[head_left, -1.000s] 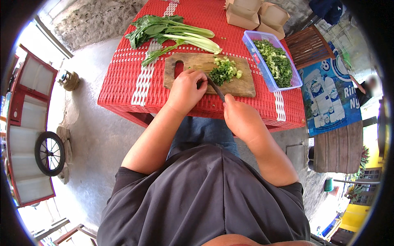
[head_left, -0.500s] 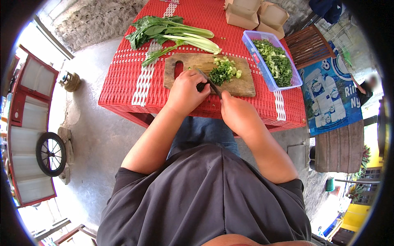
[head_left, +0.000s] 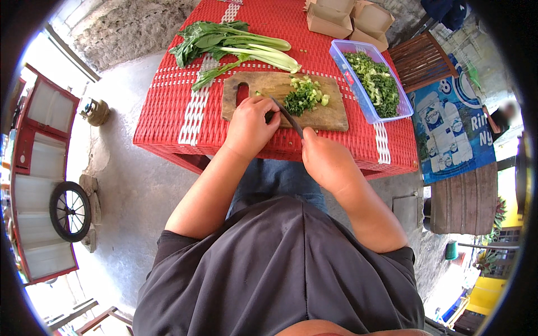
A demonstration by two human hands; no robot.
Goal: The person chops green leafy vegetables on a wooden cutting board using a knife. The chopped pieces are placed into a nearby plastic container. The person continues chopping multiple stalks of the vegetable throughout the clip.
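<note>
Cutting board (head_left: pixel 314 109) sits on the counter (head_left: pixel 185 120) at its near edge, chopped greens (head_left: pixel 304 96) piled on it. Whole leafy stalks (head_left: pixel 235 47) lie just beyond, far left. Tub (head_left: pixel 350 75) right of the board holds cut greens; 2 cardboard boxes (head_left: pixel 350 17) farther back.

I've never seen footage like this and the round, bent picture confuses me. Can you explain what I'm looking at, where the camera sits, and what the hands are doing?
No machine here: these are a person's two bare hands. The camera is worn on the person's head and looks straight down, so you see their dark shirt and forearms from above; its wide lens bends straight edges. In front stands a red woven table with a wooden cutting board. The right hand grips a dark knife, blade pointing at a pile of chopped greens. The left hand rests on the board beside the blade. Behind lie whole leafy greens, a clear tub of chopped greens and brown cardboard boxes.
</note>
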